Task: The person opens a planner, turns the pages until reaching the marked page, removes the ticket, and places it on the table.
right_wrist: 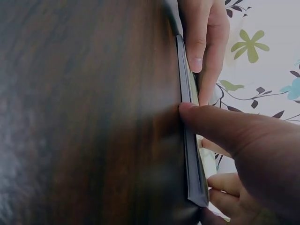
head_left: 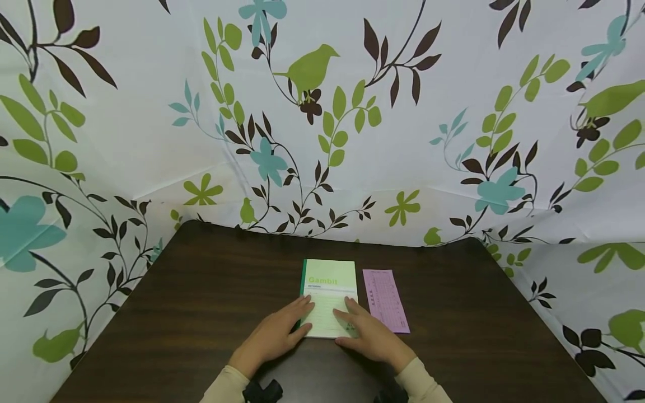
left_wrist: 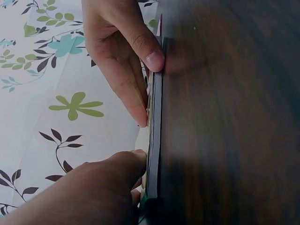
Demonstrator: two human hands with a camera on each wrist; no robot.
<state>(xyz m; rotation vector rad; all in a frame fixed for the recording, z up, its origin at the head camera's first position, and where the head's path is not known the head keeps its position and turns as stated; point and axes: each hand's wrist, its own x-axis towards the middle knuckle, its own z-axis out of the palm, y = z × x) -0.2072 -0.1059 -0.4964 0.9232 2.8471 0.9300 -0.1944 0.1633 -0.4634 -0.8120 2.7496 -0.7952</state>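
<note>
A pale green notebook [head_left: 330, 268] with a dark green spine and the word "Gambit" on its cover lies flat on the dark table. My left hand [head_left: 277, 333] rests at its lower left, fingertips on the cover by the spine side. On the lower right part of the cover lies my right hand [head_left: 375, 334], fingers spread, with its thumb at the near edge. The right wrist view shows that thumb [right_wrist: 190, 110] against the edge of the pages. Both hands have extended, relaxed fingers and lift nothing.
A pink printed slip of paper [head_left: 387, 302] lies just right of the notebook. The brown wooden table [head_left: 211, 291] extends around them. Behind and at the sides hangs a white cloth [head_left: 151, 129] printed with leaves, flowers and birds.
</note>
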